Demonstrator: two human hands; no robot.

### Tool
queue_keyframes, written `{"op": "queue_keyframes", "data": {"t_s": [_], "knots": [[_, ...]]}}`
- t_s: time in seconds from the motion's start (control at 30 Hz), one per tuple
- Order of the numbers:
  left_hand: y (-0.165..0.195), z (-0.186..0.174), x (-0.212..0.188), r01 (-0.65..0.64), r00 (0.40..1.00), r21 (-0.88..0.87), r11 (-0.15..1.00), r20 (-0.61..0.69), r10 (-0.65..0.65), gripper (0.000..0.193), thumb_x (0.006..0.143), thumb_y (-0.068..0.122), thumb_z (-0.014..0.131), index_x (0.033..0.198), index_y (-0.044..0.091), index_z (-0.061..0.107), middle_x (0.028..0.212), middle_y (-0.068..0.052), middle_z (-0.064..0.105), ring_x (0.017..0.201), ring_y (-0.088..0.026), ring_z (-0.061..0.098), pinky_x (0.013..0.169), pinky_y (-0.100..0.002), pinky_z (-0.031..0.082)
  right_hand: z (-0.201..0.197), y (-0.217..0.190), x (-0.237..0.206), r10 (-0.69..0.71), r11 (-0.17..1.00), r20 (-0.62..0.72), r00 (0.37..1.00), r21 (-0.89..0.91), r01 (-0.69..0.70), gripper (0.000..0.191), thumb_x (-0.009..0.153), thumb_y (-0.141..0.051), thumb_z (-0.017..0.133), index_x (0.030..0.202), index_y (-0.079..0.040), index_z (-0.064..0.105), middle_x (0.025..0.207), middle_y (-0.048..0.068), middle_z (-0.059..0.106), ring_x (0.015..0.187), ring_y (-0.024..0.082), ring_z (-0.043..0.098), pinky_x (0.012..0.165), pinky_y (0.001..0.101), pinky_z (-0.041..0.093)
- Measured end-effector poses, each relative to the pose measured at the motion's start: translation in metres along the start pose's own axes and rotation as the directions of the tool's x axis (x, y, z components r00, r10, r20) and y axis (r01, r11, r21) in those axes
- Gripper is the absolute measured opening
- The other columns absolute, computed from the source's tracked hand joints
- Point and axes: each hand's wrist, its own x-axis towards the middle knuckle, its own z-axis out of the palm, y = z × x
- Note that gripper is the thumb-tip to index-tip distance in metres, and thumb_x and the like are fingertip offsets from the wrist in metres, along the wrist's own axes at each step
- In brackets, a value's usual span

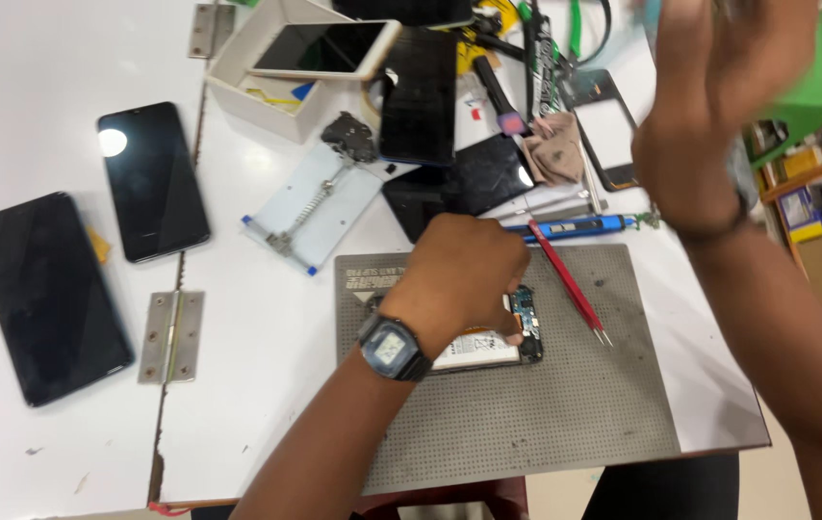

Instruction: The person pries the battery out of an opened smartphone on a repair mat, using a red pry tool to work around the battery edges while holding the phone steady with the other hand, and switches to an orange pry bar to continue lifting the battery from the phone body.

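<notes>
A left hand (464, 274) presses an opened phone (498, 339) flat on the grey mat (546, 414), its grip closed over the phone's upper half. Red tweezers (570, 284) lie just right of that grip; the right hand (709, 116), raised and blurred, leaves its grip unreadable. Judged mid-disassembly, the next move calls for a fine tool.

Opened phone (498, 339) lies on work mat (546, 414) at table's near edge, left hand (464, 279) resting on top of it. Tweezers (570, 287) lie on mat just right of phone, w/ screwdriver (575, 227) behind mat's far edge. Right hand (709, 106) raised above table's right side. Holder jig (315, 207) sits behind-left of mat. Two phones (93, 250) lie side by side far left, hinge (172, 337) btwn them & mat. Box (271, 77) at back w/ a phone on top
</notes>
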Motion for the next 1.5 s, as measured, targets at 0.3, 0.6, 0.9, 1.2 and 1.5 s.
{"op": "queue_keyframes", "data": {"t_s": [0.3,0.6,0.9,1.2,1.5], "knots": [[0.001,-0.004,-0.010,-0.013,0.998,-0.018,1.000,-0.062,0.012,0.041,0.048,0.039,0.096,0.072,0.014,0.074,0.072,-0.007,0.071,0.073,-0.030,0.070,0.064,-0.044,0.052,-0.060,-0.030,-0.109,0.028,0.821,0.378,0.925,-0.536,0.194,0.014,0.095,-0.004,0.067,0.108,-0.004,0.071,0.097,0.009,0.065,0.095,0.030,0.051,0.097,0.0431,0.038],[0.000,-0.022,-0.016,0.052,0.998,-0.109,0.993,0.038,-0.048,0.043,0.048,0.036,0.096,0.080,0.015,0.075,0.074,-0.002,0.074,0.073,-0.026,0.071,0.066,-0.041,0.053,-0.057,0.002,-0.123,0.256,0.868,0.606,0.753,-0.487,0.097,0.043,0.091,-0.049,0.072,0.076,-0.009,0.066,0.084,0.002,0.061,0.092,0.022,0.046,0.099,0.0464,0.025],[0.001,-0.021,-0.016,0.103,0.991,-0.069,0.992,0.097,-0.096,0.041,0.054,0.031,0.096,0.087,0.017,0.075,0.076,-0.003,0.074,0.076,-0.025,0.072,0.068,-0.040,0.053,-0.042,0.012,-0.126,0.240,0.904,0.635,0.734,-0.422,0.071,0.042,0.083,-0.046,0.079,0.065,-0.012,0.062,0.069,-0.002,0.055,0.078,0.018,0.044,0.094,0.0438,0.025],[-0.001,-0.022,-0.019,0.112,0.991,-0.109,0.988,0.083,-0.104,0.039,0.055,0.026,0.094,0.086,0.017,0.073,0.075,-0.004,0.073,0.075,-0.024,0.071,0.068,-0.040,0.053,-0.041,0.011,-0.118,0.096,0.905,0.643,0.760,-0.374,0.202,0.041,0.081,-0.046,0.082,0.068,-0.013,0.063,0.074,-0.002,0.057,0.083,0.020,0.046,0.095,0.0448,0.025],[0.001,-0.024,-0.018,0.147,0.983,-0.070,0.987,0.121,-0.138,0.039,0.056,0.028,0.095,0.087,0.018,0.074,0.077,-0.003,0.073,0.077,-0.023,0.071,0.069,-0.039,0.053,-0.039,0.021,-0.117,0.067,0.924,0.674,0.736,-0.320,0.208,0.042,0.082,-0.049,0.081,0.070,-0.012,0.065,0.074,0.000,0.056,0.083,0.022,0.045,0.094,0.0442,0.028]]}}
